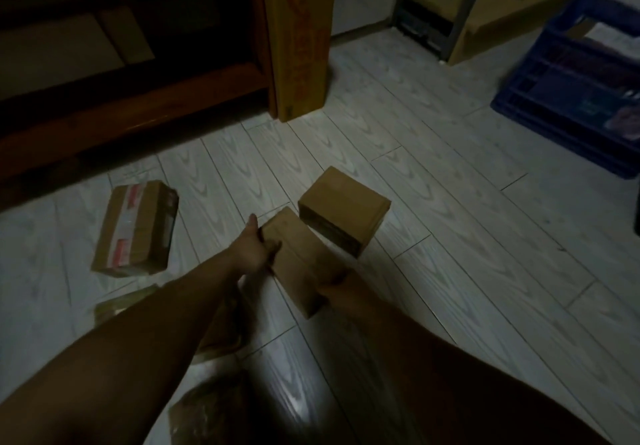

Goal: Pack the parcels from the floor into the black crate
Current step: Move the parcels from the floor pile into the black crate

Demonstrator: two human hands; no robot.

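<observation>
A plain brown cardboard parcel (297, 261) is held between both hands just above the pale wood floor. My left hand (255, 251) grips its left edge, thumb on top. My right hand (334, 283) grips its near right side, fingers curled round it. A second plain box (341, 206) lies on the floor right behind it, touching or nearly so. A taped parcel with red-and-white labels (136, 229) lies to the left. The dark crate (575, 98) stands at the far right, with items inside.
More wrapped parcels lie close to me, one under my left arm (117, 306) and one by my legs (207, 410). A tall yellow carton (298, 39) leans on dark wooden furniture (121, 98). Open cardboard boxes (502, 18) and a metal shelf stand at the back right.
</observation>
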